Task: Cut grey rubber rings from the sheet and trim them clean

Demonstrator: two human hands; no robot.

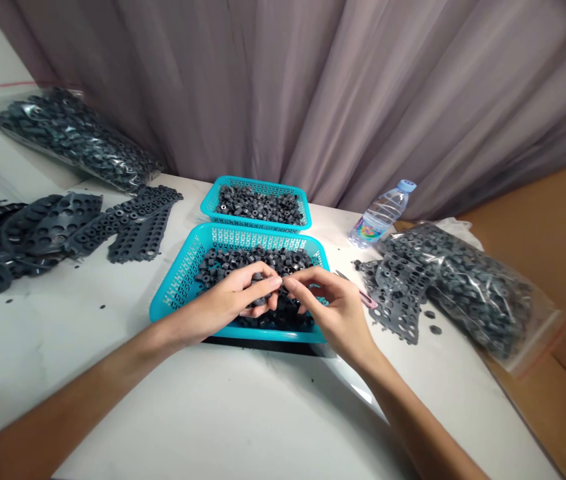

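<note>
Over the near blue basket (263, 333), my left hand (235, 297) is closed around several small black rubber-looking pieces (259, 277), partly hidden by its fingers. Its thumb and fingertip meet the fingertips of my right hand (335, 303), which is closed in a pinch. Whatever lies between those fingertips is too small to make out. Below both hands, the basket holds a heap of loose black ring-like pieces (283, 257).
Behind stands a second blue basket (207, 203) of black pieces. Perforated black sheets (140, 233) lie left, beside a filled clear bag (77, 143). At right are a water bottle (380, 213), pink-handled scissors (367, 300), another perforated sheet (397, 300) and another filled bag (483, 293).
</note>
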